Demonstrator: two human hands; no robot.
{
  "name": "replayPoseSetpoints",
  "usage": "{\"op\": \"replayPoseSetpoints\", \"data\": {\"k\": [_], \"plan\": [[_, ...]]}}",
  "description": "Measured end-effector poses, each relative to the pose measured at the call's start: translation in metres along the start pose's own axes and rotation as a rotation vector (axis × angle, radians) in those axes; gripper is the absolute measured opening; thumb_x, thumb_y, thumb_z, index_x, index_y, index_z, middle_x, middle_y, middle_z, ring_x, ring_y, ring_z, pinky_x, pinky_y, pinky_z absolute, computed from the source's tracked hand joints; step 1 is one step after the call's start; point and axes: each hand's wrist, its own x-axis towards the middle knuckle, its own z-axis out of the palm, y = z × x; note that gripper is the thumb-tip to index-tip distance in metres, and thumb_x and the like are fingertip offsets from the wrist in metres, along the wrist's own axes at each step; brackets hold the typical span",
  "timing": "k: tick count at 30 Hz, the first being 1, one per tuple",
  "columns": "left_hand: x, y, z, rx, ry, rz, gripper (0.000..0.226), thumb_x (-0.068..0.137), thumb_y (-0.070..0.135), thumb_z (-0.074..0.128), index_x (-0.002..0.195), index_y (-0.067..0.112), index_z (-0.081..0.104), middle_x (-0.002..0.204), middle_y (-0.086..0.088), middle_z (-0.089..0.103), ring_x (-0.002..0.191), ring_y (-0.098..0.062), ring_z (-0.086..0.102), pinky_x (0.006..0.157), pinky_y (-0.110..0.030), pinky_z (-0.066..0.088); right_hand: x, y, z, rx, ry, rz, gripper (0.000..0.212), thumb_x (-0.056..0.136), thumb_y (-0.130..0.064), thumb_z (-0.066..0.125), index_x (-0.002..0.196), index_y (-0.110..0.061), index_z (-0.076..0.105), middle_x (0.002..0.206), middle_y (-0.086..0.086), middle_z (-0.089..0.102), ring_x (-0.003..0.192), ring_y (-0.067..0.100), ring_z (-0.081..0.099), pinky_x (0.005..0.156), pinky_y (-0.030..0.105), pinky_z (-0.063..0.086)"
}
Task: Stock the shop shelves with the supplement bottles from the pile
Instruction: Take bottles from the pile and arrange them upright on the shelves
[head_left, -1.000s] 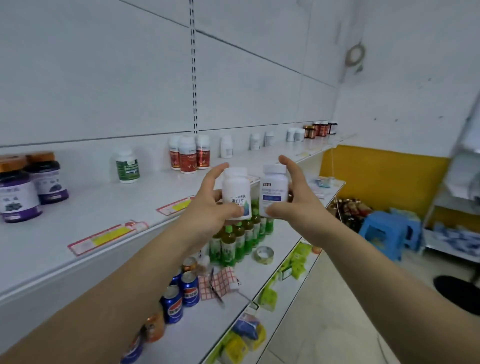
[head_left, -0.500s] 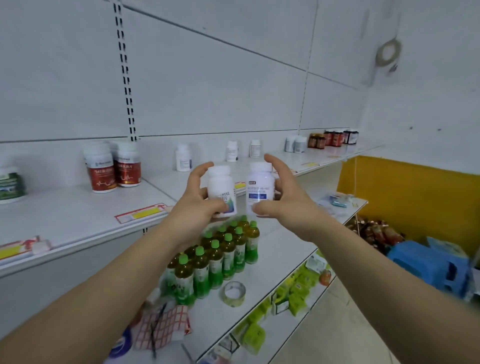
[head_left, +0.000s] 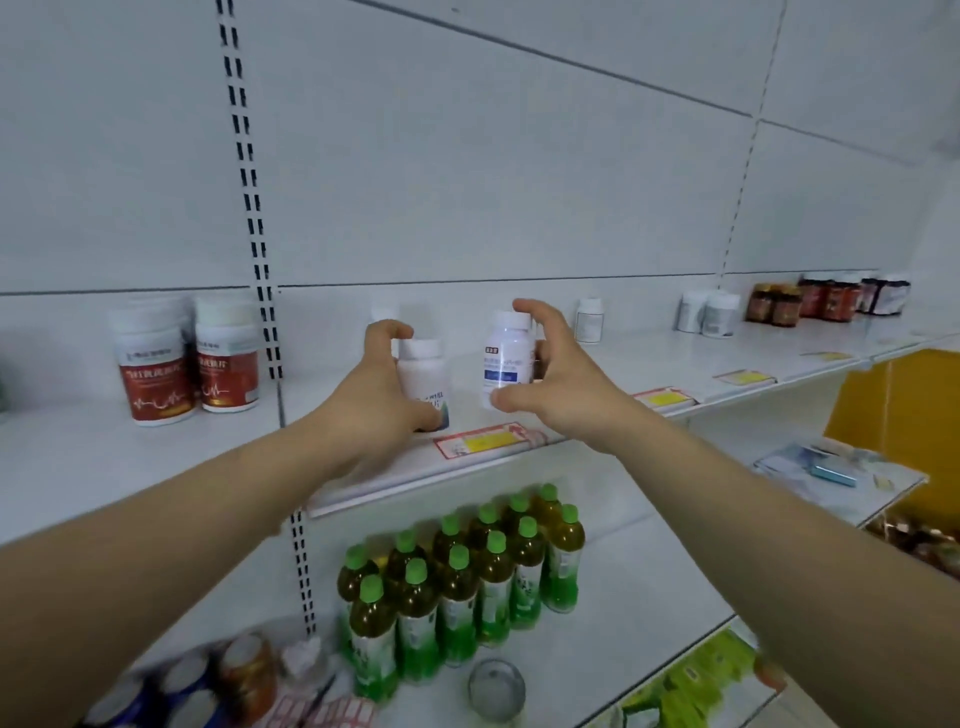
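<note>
Your left hand (head_left: 382, 400) and right hand (head_left: 558, 379) each clasp a bottle at frame centre; letting go near the shelf (head_left: 363, 483) edge risks toppling.

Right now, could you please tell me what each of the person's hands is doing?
Left hand: grips the white bottle with the green label.
Right hand: holds the white bottle with the blue label.
</note>
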Motion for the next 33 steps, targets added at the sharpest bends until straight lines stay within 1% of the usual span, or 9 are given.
{"op": "replayPoseSetpoints", "data": {"k": [4,8,12,16,20,24,28,30,33], "plan": [[0.027,-0.011,0.004,0.127,0.052,-0.073,0.074,0.077,0.009,0.073,0.122,0.032,0.019,0.093,0.007,0.051,0.076,-0.016,0.06,0.065,-0.024,0.048,0.058,0.023,0.001,-0.161,-0.129,-0.042,0.087,0.074,-0.011,0.08,0.135,-0.029,0.021,0.101,-0.012,0.05,0.084,0.007,0.06,0.075,0.02,0.051],[0.038,-0.015,0.008,0.224,0.124,-0.109,0.074,0.079,0.009,0.072,0.125,0.03,0.018,0.091,0.02,0.043,0.078,-0.008,0.058,0.059,-0.01,0.041,0.107,0.048,0.013,-0.368,-0.227,-0.154,0.083,0.073,-0.023,0.081,0.129,-0.029,0.021,0.109,-0.001,0.052,0.089,0.016,0.058,0.078,0.026,0.048],[0.044,-0.016,0.015,0.314,0.197,-0.168,0.075,0.079,0.01,0.072,0.127,0.034,0.019,0.097,0.008,0.051,0.085,-0.013,0.06,0.072,-0.024,0.049,0.154,0.069,0.021,-0.406,-0.295,-0.245,0.09,0.07,-0.028,0.081,0.136,-0.029,0.02,0.123,0.003,0.044,0.101,0.022,0.056,0.088,0.031,0.048],[0.049,-0.009,0.027,0.404,0.289,-0.238,0.077,0.078,0.01,0.072,0.13,0.034,0.021,0.099,-0.004,0.056,0.088,-0.022,0.063,0.085,-0.039,0.052,0.186,0.083,0.025,-0.459,-0.33,-0.329,0.083,0.071,-0.027,0.076,0.135,-0.027,0.022,0.121,0.007,0.047,0.098,0.026,0.056,0.087,0.036,0.049],[0.057,-0.007,0.033,0.451,0.317,-0.304,0.079,0.079,0.011,0.072,0.132,0.035,0.02,0.096,0.001,0.055,0.085,-0.016,0.063,0.083,-0.035,0.052,0.205,0.089,0.032,-0.472,-0.325,-0.356,0.078,0.071,-0.026,0.076,0.13,-0.025,0.025,0.118,0.008,0.049,0.095,0.03,0.057,0.083,0.037,0.049],[0.063,-0.008,0.036,0.471,0.335,-0.306,0.08,0.079,0.011,0.073,0.133,0.035,0.02,0.105,0.0,0.054,0.086,-0.014,0.064,0.081,-0.03,0.05,0.215,0.091,0.039,-0.499,-0.327,-0.342,0.079,0.074,-0.025,0.073,0.134,-0.025,0.023,0.119,0.011,0.045,0.092,0.031,0.055,0.079,0.033,0.046],[0.066,-0.011,0.036,0.466,0.341,-0.287,0.08,0.078,0.014,0.074,0.133,0.037,0.02,0.104,0.003,0.052,0.088,-0.014,0.064,0.084,-0.03,0.051,0.217,0.091,0.045,-0.479,-0.325,-0.327,0.077,0.076,-0.026,0.07,0.135,-0.027,0.022,0.119,0.012,0.046,0.089,0.029,0.052,0.075,0.032,0.041],[0.066,-0.013,0.035,0.465,0.328,-0.294,0.081,0.079,0.015,0.073,0.133,0.038,0.019,0.103,0.003,0.052,0.088,-0.015,0.064,0.083,-0.03,0.051,0.217,0.09,0.046,-0.474,-0.335,-0.314,0.08,0.075,-0.026,0.071,0.138,-0.027,0.02,0.122,0.011,0.049,0.093,0.029,0.054,0.075,0.031,0.041],[0.069,-0.012,0.033,0.471,0.296,-0.315,0.08,0.079,0.015,0.072,0.133,0.036,0.017,0.103,-0.002,0.055,0.089,-0.02,0.064,0.082,-0.034,0.052,0.208,0.088,0.037,-0.458,-0.349,-0.264,0.1,0.075,-0.028,0.072,0.148,-0.029,0.003,0.137,0.01,0.042,0.11,0.03,0.054,0.084,0.031,0.043]]}}
